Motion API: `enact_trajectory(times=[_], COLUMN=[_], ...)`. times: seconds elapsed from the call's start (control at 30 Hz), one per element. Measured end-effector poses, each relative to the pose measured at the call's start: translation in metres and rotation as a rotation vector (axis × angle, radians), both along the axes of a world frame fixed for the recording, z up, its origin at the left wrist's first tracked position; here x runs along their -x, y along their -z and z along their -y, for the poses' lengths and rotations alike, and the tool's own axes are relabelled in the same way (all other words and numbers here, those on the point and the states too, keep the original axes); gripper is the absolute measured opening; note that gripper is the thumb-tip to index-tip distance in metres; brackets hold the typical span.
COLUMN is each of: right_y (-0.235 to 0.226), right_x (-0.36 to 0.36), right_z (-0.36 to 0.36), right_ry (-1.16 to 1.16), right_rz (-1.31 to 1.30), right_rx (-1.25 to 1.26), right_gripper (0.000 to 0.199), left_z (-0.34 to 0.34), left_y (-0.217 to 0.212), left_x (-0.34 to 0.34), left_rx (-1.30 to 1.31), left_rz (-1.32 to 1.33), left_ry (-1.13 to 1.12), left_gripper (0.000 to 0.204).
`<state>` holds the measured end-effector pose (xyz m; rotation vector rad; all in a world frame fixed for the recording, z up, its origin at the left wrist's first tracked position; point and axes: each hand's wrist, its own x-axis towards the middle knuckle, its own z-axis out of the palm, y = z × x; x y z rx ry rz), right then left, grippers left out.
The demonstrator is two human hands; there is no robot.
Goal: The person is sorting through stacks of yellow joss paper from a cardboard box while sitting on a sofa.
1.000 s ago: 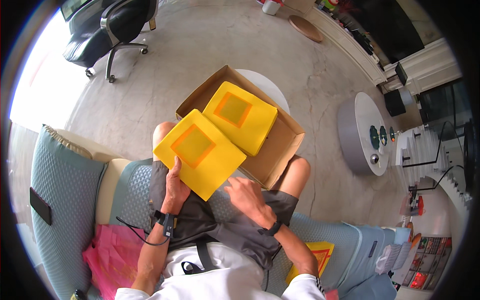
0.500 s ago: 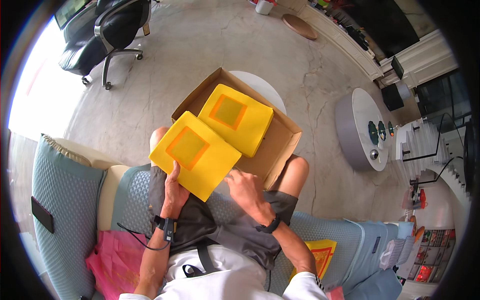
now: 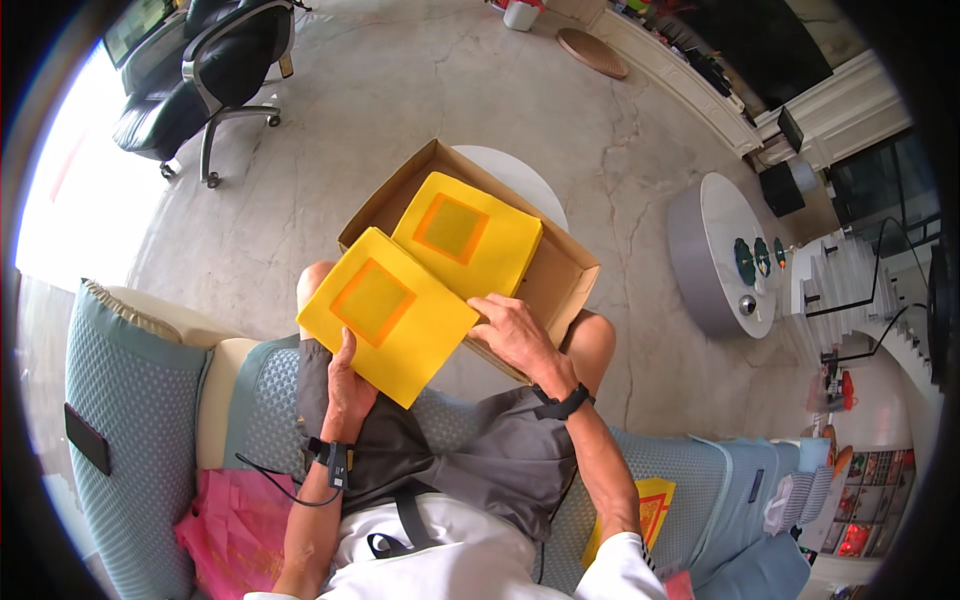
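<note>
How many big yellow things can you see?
3: yellow papers in the left hand, a yellow pile in the cardboard box, and a yellow piece on the sofa, partly behind the right arm. More may be hidden.

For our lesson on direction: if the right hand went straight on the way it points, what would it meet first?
Most likely the held yellow square, at its right corner; the right hand may be touching it, depth being unclear.
</note>
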<state>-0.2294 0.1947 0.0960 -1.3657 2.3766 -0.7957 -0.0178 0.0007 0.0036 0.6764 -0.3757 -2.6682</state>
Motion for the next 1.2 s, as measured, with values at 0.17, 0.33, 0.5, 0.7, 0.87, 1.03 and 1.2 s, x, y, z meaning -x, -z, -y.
enact_trajectory(times=[0.17, 0.33, 0.5, 0.7, 0.87, 1.03, 1.2], right_y=[0.005, 0.014, 0.006, 0.005, 0.031, 0.046, 0.045], right_x=[0.004, 0.006, 0.023, 0.023, 0.012, 0.009, 0.017], right_z=[-0.003, -0.007, -0.02, -0.01, 0.0, 0.002, -0.001], right_ry=[-0.05, 0.0, 0.091, 0.156, 0.146, 0.128, 0.125], right_rz=[-0.084, -0.007, -0.052, -0.395, -0.589, -0.661, -0.515], right_rx=[0.101, 0.105, 0.056, -0.201, -0.246, -0.213, -0.086], right_gripper=[0.028, 0.034, 0.034, 0.055, 0.06, 0.031, 0.011], left_z=[-0.003, -0.003, -0.001, 0.0, -0.003, -0.001, -0.001], left_y=[-0.012, -0.004, 0.005, 0.004, 0.001, 0.008, 0.007], left_x=[0.002, 0.002, 0.001, 0.002, 0.004, 0.0, 0.0], left_rx=[0.029, 0.046, 0.049, 0.093, 0.09, 0.08, 0.091], left_rz=[-0.017, -0.004, 0.001, 0.002, 0.005, 0.003, -0.011], left_ry=[-0.003, -0.022, -0.033, -0.055, -0.066, -0.066, -0.077], left_gripper=[0.049, 0.045, 0.043, 0.043, 0.043, 0.043, 0.043])
